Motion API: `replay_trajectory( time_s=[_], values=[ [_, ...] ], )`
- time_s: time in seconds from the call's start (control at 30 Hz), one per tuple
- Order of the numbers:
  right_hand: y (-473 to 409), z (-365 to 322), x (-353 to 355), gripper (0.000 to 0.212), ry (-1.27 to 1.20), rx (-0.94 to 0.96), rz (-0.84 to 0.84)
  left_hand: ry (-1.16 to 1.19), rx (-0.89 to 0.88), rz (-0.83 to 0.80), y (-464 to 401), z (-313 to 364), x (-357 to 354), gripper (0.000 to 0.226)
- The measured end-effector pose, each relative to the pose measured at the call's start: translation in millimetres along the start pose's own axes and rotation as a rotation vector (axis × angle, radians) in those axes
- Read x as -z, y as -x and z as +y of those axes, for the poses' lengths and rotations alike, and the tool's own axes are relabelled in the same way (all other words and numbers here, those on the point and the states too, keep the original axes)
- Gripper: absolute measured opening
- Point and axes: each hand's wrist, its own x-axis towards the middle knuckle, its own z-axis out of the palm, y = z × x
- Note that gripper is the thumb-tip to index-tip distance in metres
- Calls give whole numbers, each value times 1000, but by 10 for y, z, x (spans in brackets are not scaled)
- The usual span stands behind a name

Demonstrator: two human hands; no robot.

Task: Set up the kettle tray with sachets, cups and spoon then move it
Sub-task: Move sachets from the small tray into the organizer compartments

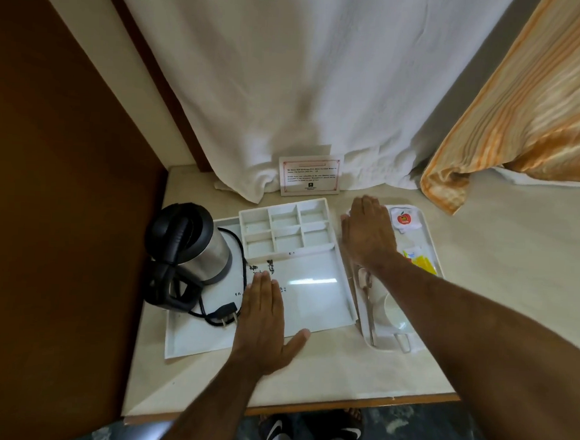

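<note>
While the left hand (267, 322) lay spread flat on the kettle tray (312, 297) on the desk (308, 377), the right hand (368, 233), fingers together, covered the side tray's (427, 232) light sachets (419, 260); the loaded tray looked stiff, kettle-heavy leftward, best gripped at both rims.

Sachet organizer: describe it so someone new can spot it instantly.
Start at the steel kettle on the big white tray at the table's left. Just right of it, on the tray's far end, sits the sachet organizer: a white box split into six empty compartments.
</note>
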Motion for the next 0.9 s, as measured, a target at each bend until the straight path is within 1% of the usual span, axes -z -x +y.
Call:
replay_trajectory(
  time_s=[0.07,0.3,0.37,0.43,0.5,0.63,0.8,0.83,0.9],
  values=[
    [-31,55,-33,46,2,0,-5,16,-1,-20,2,15,-58,102],
    [-47,181,-77,47,44,-44,6,15,-32,-75,116,-50,-118,97],
    [-67,222,-89,40,17,-73,12,24,-45,-74,156,-55,-121,97],
    [-98,267,-89,28,-7,-117,6,20,-60,-72,190,-60,-127,96],
    [-129,296,-79,23,-13,-161,-46,12,-65,-76,204,-67,-131,96],
    [-223,344,-60,28,-88,-295,-116,12,-69,-78,188,-80,-139,96],
    [-392,339,-39,50,-170,-464,-125,6,-65,-86,189,-77,-129,96],
    [-437,327,-29,50,-191,-504,-127,6,-60,-88,185,-74,-123,96],
    [-509,323,6,43,-246,-566,-149,8,-55,-91,189,-73,-114,96]
  ],
)
